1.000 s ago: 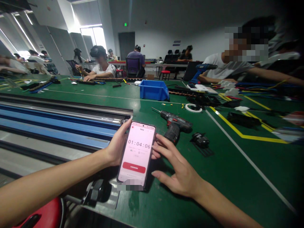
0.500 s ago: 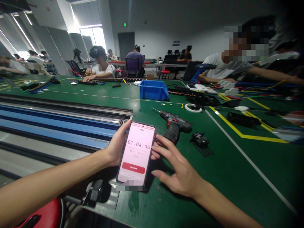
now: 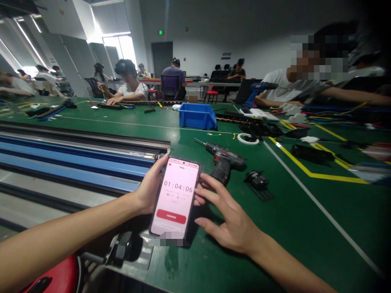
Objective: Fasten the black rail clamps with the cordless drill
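My left hand [image 3: 150, 188] is closed around a smartphone [image 3: 174, 197], its thumb along the left edge and fingertips showing past the right edge. The lit screen reads 01:04:06 above a red button. At the phone's right side is my right hand [image 3: 230, 219], open, with its fingers apart and bent. Its fingertips are close to the phone's edge; whether they touch it I cannot tell. Just beyond the phone lies a cordless drill [image 3: 224, 159] on its side, bit pointing left. A small black part [image 3: 257, 179] sits to the right of the drill.
Long blue and silver metal profiles [image 3: 70, 156] cover the left of the green table [image 3: 293, 236]. Farther back are a blue bin [image 3: 197, 116], a white ring [image 3: 248, 139] and a blue drill [image 3: 258, 93]. Cables and a seated person [image 3: 284, 83] are at the right. A red stool [image 3: 58, 276] stands below left.
Both hands and the phone stay almost where they were. In the background, a person in a headset across the table has raised one hand.
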`<move>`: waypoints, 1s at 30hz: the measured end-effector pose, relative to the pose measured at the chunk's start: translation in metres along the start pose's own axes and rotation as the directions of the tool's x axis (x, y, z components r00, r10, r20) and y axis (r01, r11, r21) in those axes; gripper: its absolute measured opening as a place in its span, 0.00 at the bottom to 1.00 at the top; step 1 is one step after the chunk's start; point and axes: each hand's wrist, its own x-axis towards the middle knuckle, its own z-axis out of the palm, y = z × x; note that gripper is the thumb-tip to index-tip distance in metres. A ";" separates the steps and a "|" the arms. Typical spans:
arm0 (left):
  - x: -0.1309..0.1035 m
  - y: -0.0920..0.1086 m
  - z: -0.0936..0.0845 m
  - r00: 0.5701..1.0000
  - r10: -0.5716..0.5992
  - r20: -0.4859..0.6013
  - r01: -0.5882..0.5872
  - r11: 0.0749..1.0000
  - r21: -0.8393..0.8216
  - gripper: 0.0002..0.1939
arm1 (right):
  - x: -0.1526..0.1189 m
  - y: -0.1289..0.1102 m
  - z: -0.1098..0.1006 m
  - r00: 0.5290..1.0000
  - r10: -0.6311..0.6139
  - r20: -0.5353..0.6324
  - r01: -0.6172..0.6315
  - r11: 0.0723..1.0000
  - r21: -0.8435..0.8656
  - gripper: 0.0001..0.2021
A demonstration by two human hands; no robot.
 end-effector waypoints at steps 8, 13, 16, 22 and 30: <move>0.000 0.000 0.002 0.999 -0.010 0.047 0.006 0.998 0.067 0.42 | 0.001 0.002 -0.002 1.000 -0.004 -0.030 0.005 1.000 0.020 0.34; 0.001 -0.001 -0.001 0.997 -0.006 0.074 0.003 0.999 0.048 0.44 | 0.000 0.000 -0.001 0.993 0.011 -0.121 -0.008 1.000 0.020 0.35; 0.001 -0.001 -0.003 0.997 0.001 0.081 -0.004 0.999 0.043 0.45 | -0.001 0.000 0.000 0.971 0.069 -0.231 -0.063 0.998 0.030 0.32; 0.001 0.000 -0.006 0.998 0.001 0.064 -0.004 0.999 0.042 0.47 | 0.002 -0.003 0.000 0.956 0.108 -0.271 -0.099 0.994 0.046 0.19; 0.002 -0.001 -0.010 0.999 -0.012 0.034 0.010 0.999 0.037 0.48 | 0.002 -0.005 0.000 0.965 0.105 -0.240 -0.098 0.994 0.043 0.15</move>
